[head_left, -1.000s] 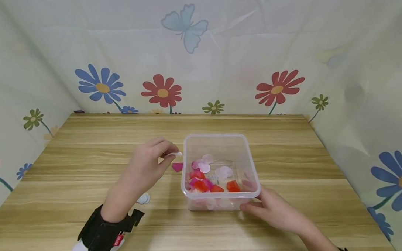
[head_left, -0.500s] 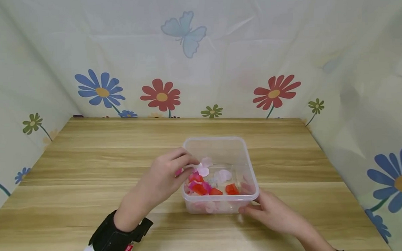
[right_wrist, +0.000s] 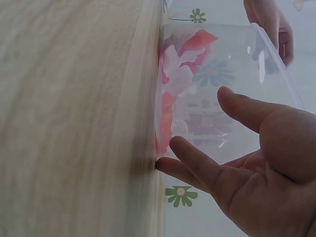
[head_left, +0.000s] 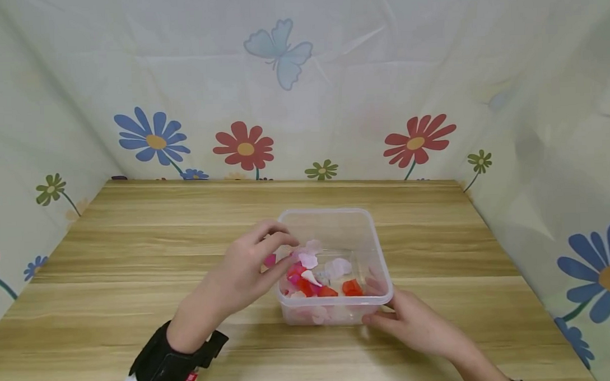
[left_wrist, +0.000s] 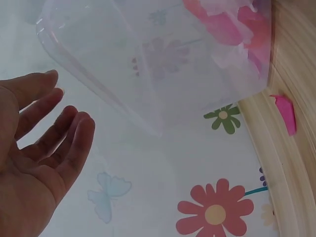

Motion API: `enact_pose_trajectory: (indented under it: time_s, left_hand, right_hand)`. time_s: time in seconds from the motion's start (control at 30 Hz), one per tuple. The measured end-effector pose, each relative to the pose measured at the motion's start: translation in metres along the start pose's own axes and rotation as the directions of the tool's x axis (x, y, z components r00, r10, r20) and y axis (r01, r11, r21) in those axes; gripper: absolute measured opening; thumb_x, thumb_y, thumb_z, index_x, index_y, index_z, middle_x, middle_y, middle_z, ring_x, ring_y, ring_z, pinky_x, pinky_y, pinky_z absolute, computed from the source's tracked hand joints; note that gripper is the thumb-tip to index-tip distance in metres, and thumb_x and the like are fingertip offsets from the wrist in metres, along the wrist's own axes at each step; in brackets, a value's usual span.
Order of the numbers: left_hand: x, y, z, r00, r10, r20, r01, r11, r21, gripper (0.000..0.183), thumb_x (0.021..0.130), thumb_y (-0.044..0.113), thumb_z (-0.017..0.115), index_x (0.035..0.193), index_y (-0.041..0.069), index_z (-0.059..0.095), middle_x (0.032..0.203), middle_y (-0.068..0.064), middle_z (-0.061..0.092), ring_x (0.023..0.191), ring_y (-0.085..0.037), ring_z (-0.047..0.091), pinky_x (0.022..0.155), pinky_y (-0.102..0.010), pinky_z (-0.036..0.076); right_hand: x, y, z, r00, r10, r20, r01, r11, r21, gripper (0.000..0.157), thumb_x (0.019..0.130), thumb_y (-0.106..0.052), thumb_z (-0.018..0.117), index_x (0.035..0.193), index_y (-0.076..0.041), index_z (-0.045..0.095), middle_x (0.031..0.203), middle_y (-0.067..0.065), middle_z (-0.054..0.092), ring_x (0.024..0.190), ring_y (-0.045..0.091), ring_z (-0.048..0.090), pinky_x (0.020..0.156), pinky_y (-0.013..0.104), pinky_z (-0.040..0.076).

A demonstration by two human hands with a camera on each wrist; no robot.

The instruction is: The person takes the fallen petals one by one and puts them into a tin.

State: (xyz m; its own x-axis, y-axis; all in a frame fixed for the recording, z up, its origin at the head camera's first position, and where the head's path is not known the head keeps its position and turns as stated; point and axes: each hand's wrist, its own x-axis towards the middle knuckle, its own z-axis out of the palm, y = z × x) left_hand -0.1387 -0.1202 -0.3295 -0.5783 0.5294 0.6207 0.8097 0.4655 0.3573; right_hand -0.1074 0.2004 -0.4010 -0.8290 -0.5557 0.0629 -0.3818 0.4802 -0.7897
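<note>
A clear plastic box (head_left: 333, 313) stands on the wooden table, holding red, pink and white petals (head_left: 327, 290). One white petal (head_left: 310, 278) lies tilted on the red ones. Over the box's left rim is my left hand (head_left: 249, 265), its fingers loosely bent and parted; the left wrist view shows nothing between them. My right hand (head_left: 415, 324) holds the near right corner, thumb at the front wall and fingers along the right side. In the right wrist view this hand (right_wrist: 266, 163) spans the corner low down, near the tabletop.
A loose magenta petal (left_wrist: 286, 116) lies on the table just outside the box's left wall. Wooden tabletop (head_left: 150, 246) extends on both sides. A flower-printed curtain (head_left: 332, 88) encloses the back and sides.
My left hand has carried a white petal rightward from beside the box to over its left rim and let it go among the other petals. The right hand stays at the corner.
</note>
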Motion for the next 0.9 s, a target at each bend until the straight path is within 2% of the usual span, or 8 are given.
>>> enact_pose_trajectory:
  time_s: [0.13,0.27,0.33,0.47,0.53,0.67,0.77,0.9]
  left_hand:
    - [-0.002,-0.003,-0.012,0.998,-0.067,0.001,0.067,0.995,0.073,0.028,0.081,0.01,0.082,0.104,0.008,0.066,0.103,0.002,0.058,0.094,-0.012,0.06,0.084,-0.017,0.047]
    - [-0.006,-0.008,-0.027,0.982,-0.172,0.073,0.16,0.977,0.142,0.028,0.082,0.016,0.082,0.105,0.011,0.065,0.102,0.005,0.057,0.094,-0.011,0.059,0.083,-0.02,0.048]
    - [-0.01,-0.011,-0.034,0.962,-0.234,0.139,0.209,0.963,0.173,0.027,0.084,0.019,0.08,0.105,0.011,0.065,0.102,0.006,0.057,0.094,-0.011,0.059,0.083,-0.022,0.049]
    - [-0.018,-0.018,-0.047,0.898,-0.345,0.272,0.287,0.929,0.233,0.023,0.086,0.021,0.078,0.102,0.013,0.064,0.099,0.005,0.057,0.09,-0.013,0.059,0.079,-0.025,0.05]
    - [-0.02,-0.02,-0.051,0.873,-0.382,0.304,0.311,0.915,0.257,0.021,0.086,0.017,0.078,0.101,0.012,0.064,0.099,0.004,0.057,0.09,-0.015,0.06,0.079,-0.028,0.05]
    - [-0.022,-0.025,-0.057,0.833,-0.444,0.329,0.361,0.888,0.284,0.022,0.083,0.011,0.08,0.098,0.011,0.065,0.096,0.002,0.058,0.089,-0.02,0.059,0.079,-0.031,0.05]
    - [-0.024,-0.028,-0.06,0.763,-0.513,0.394,0.42,0.856,0.301,0.022,0.082,0.011,0.081,0.097,0.011,0.065,0.093,0.004,0.058,0.087,-0.019,0.058,0.076,-0.031,0.049]
    - [-0.028,-0.034,-0.059,0.639,-0.583,0.502,0.497,0.811,0.31,0.021,0.081,0.009,0.081,0.095,0.01,0.065,0.092,0.002,0.059,0.085,-0.019,0.056,0.074,-0.032,0.048]
  right_hand:
    - [0.0,0.001,0.0,1.0,-0.005,-0.002,0.005,1.0,-0.005,0.064,0.092,-0.018,0.071,0.144,0.006,0.041,0.14,0.017,0.048,0.127,0.033,0.049,0.1,0.023,0.036]
    - [0.001,0.002,-0.001,1.0,-0.016,-0.006,0.016,1.0,-0.012,0.06,0.093,-0.018,0.07,0.141,0.005,0.045,0.141,0.017,0.047,0.127,0.034,0.049,0.101,0.023,0.036]
    - [0.0,0.002,-0.001,1.0,-0.013,-0.003,0.013,1.0,-0.008,0.06,0.093,-0.019,0.07,0.142,0.005,0.044,0.14,0.016,0.048,0.127,0.033,0.049,0.1,0.023,0.036]
    - [0.0,0.001,0.0,1.0,-0.006,0.004,0.006,1.0,0.002,0.061,0.093,-0.019,0.07,0.143,0.005,0.043,0.139,0.013,0.05,0.126,0.032,0.05,0.1,0.024,0.037]
    - [0.0,0.001,0.0,1.0,-0.002,0.001,0.002,1.0,-0.004,0.062,0.093,-0.019,0.07,0.143,0.005,0.042,0.14,0.014,0.049,0.126,0.032,0.05,0.1,0.023,0.036]
    - [0.0,0.001,0.001,1.0,-0.001,-0.006,0.0,1.0,-0.019,0.064,0.093,-0.019,0.07,0.144,0.006,0.041,0.142,0.016,0.046,0.127,0.032,0.049,0.1,0.023,0.036]
    - [0.0,0.001,0.0,1.0,-0.005,-0.005,0.005,1.0,-0.014,0.063,0.093,-0.019,0.07,0.144,0.006,0.041,0.14,0.016,0.048,0.126,0.032,0.05,0.1,0.023,0.036]
    - [0.0,0.0,0.0,1.0,-0.021,-0.006,0.021,1.0,-0.016,0.061,0.094,-0.019,0.07,0.142,0.007,0.043,0.14,0.018,0.047,0.126,0.035,0.049,0.1,0.023,0.036]
